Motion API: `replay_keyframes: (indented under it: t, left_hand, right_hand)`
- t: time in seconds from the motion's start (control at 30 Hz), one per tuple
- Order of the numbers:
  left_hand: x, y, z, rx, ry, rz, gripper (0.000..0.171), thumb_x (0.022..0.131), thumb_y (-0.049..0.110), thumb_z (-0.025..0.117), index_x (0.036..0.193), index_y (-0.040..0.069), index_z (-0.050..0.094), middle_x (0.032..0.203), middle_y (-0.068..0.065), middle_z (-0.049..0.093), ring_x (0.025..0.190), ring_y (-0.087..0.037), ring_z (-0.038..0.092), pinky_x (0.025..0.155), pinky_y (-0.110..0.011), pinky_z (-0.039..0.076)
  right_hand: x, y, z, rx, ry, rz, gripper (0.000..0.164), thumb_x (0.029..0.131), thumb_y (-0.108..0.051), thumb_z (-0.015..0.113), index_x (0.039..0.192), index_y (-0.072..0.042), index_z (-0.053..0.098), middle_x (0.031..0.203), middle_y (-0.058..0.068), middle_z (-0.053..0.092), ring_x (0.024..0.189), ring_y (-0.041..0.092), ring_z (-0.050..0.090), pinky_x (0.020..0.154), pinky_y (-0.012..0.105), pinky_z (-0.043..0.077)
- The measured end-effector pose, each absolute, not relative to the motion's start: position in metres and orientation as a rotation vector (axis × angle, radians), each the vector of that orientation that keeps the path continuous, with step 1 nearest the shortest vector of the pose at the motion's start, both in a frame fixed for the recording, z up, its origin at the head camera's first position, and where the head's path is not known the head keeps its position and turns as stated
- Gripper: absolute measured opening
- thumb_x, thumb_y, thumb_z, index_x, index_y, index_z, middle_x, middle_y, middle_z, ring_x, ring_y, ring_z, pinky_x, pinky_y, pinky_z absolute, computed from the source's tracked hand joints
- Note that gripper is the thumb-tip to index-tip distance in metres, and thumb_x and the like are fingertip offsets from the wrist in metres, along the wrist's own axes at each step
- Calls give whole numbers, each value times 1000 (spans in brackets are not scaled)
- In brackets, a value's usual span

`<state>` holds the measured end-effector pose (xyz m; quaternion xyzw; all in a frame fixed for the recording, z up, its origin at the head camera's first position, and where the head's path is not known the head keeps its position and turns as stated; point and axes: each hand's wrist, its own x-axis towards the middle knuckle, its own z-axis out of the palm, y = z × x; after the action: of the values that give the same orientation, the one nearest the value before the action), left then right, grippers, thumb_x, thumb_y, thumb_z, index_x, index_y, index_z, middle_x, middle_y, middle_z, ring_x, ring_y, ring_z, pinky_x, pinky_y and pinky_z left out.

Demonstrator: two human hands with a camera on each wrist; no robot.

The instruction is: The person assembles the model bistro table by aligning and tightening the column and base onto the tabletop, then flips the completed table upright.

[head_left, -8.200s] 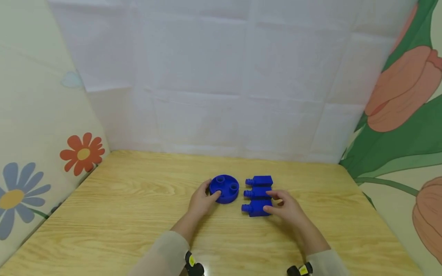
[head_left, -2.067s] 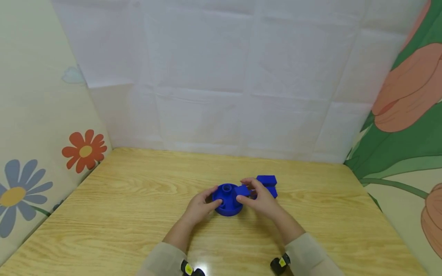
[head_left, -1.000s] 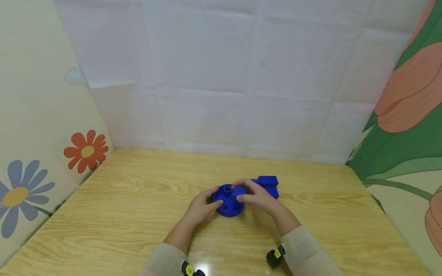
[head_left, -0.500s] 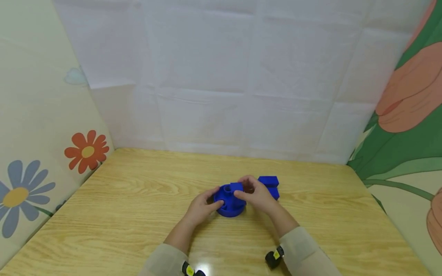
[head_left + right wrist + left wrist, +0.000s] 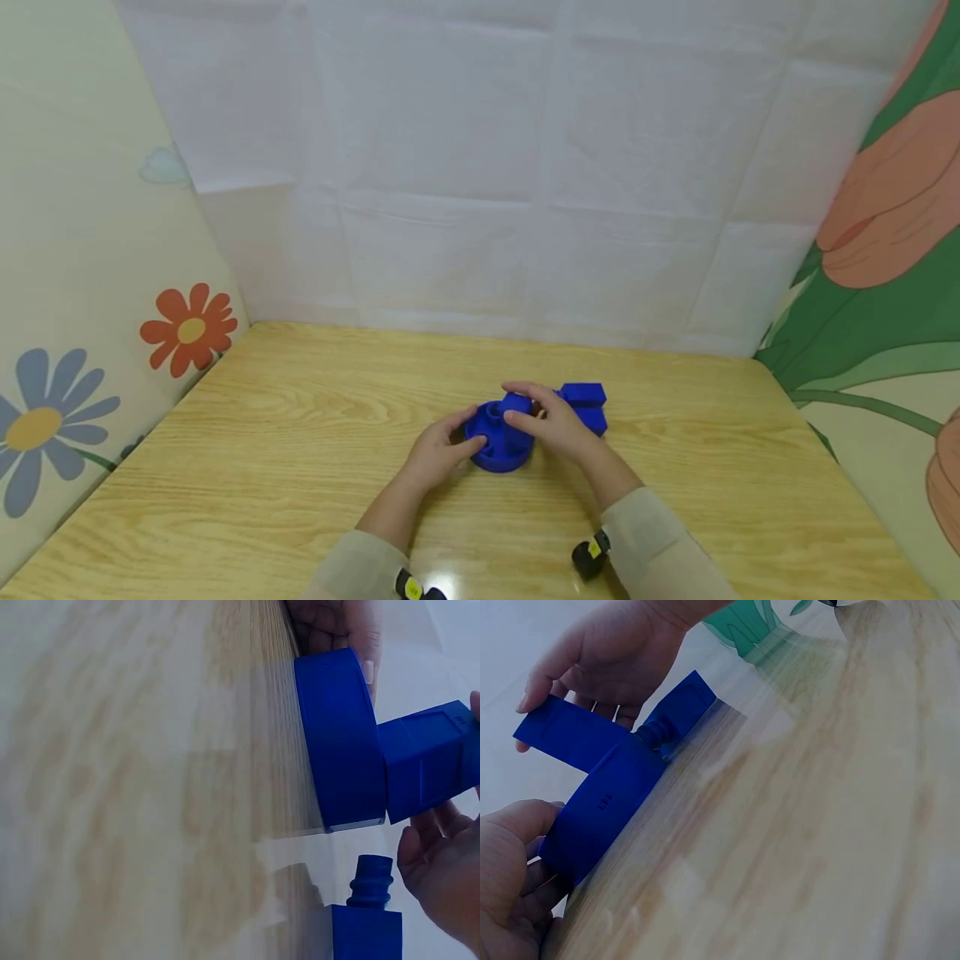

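A round, shallow blue base point(image 5: 498, 460) with raised ring-shaped sockets lies on the table. My left hand point(image 5: 435, 454) grips its left side, with the thumb over the rim. Standing up from the base's right part is a blue rectangular block point(image 5: 570, 733), which my right hand point(image 5: 558, 423) holds between thumb and fingers. In the right wrist view the lower end of the block meets the base's rim line, and its ribbed neck is hidden. Two like blocks lie to the right, the farther block point(image 5: 583, 392) and the nearer block point(image 5: 594, 419), partly behind my right hand.
The wood-grain table point(image 5: 300, 467) is backed by a hanging white sheet point(image 5: 450, 183). Flower-printed panels flank it left and right. One lying block's ribbed neck point(image 5: 371, 881) points toward the base in the right wrist view.
One of the three blocks that lay in a row was picked up by my right hand and brought upright over the base. Lately the fingers and block have turned slightly; the left hand stays put.
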<state>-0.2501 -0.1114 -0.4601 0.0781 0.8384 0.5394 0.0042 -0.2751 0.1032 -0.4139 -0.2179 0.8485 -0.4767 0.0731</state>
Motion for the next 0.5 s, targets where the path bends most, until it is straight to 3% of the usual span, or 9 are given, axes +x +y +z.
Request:
replay_keyframes:
  t: [0.27,0.5]
  left_hand:
    - [-249,-111,-460,248,2627,1701,54,90,20,70,139,2,54,140,-20,55,132,-38,50,111,-52,38]
    - [-249,-111,-460,251,2648,1689,54,89,21,71,137,2,55,138,-21,57,130,-38,51,111,-52,39]
  right_hand:
    - [-276,105,-418,-464,2525,-1533,50,95,-33,64,140,-14,50,136,14,57,114,29,56,91,43,51]
    - [-276,115,-420,-433,2506,-1619,45,97,-25,61,138,-10,51,132,19,59,123,34,55,103,49,46]
